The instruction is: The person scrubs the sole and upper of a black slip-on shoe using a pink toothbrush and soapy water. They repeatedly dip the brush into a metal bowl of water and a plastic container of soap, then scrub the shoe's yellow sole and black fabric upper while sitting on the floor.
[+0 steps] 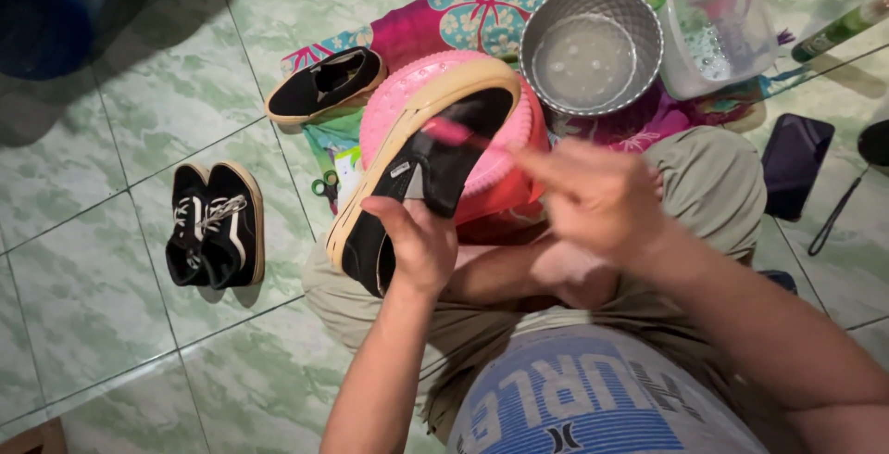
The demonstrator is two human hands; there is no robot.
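My left hand (pixel 419 243) grips a black slip-on shoe (pixel 435 153) with a tan rubber sole, held on its side over a pink plastic basin (pixel 505 181). My right hand (pixel 593 196), blurred by motion, holds a pink toothbrush (pixel 458 134) whose head rests against the shoe's black upper. I sit on the floor with my knees bent around the basin.
The matching black shoe (pixel 326 85) lies on a flowered cloth (pixel 482 5). A pair of black laced sneakers (pixel 215 224) stands on the green tiles at left. A metal bowl of water (pixel 591 46), a clear tub (pixel 718 28), a green bottle (pixel 838 30), scissors (pixel 326 185) and a phone (pixel 795 162) lie around.
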